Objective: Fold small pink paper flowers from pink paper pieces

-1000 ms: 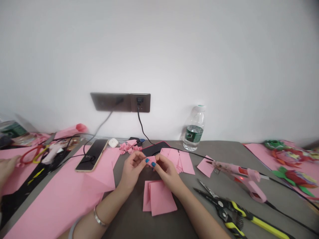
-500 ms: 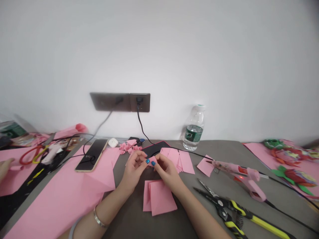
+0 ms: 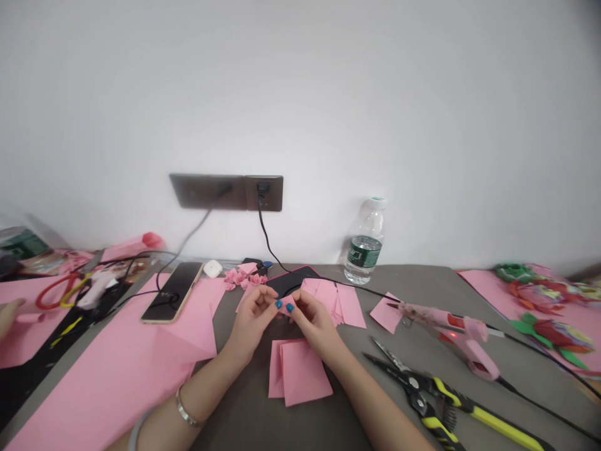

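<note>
Both hands sit close together at the middle of the grey table. The fingers of the left hand and right hand curl inward, in a narrow pinch, with blue-painted fingertips pressing a small folded pink paper between them. Its exact shape is mostly hidden by the fingers.

Just nearer lie overlapping matte pink paper squares, and just farther, more creased pink sheets rest beside a black pad. Small pleated pink paper pieces sit to the far left of the hands. To the right are a pink hot glue gun and yellow-and-black-handled pliers. A large pink sheet spreads left, under a phone. Another person's hand shows at the left edge.
</note>
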`<state>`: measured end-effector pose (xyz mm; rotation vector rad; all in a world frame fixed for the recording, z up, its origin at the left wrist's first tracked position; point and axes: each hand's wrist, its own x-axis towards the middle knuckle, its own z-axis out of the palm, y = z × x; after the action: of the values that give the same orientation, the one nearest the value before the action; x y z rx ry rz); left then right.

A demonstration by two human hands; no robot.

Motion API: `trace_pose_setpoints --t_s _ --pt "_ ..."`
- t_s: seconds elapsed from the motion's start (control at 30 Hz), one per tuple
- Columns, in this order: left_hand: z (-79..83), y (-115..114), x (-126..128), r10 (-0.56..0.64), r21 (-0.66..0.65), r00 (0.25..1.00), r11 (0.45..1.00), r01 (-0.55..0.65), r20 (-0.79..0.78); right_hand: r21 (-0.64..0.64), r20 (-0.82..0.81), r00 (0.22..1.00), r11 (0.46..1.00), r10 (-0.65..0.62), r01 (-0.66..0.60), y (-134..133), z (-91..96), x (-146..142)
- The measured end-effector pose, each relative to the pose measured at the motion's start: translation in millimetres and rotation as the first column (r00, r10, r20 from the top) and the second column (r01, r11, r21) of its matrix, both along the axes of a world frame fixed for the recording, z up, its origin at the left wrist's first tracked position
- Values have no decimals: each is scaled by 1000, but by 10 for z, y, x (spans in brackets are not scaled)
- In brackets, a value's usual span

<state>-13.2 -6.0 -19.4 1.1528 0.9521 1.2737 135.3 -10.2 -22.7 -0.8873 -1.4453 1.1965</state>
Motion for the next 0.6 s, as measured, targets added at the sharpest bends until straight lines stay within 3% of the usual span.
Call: trace_pose_setpoints --t_s 0.17,0.6 --pt "17 -10 2 -1 8 999 1000 2 -33 -5 16 1000 1000 -8 8 -2 -8 1" --pt "-41 13 -6 -46 -83 996 995 52 70 -27 -42 999 1000 -5 4 37 -42 31"
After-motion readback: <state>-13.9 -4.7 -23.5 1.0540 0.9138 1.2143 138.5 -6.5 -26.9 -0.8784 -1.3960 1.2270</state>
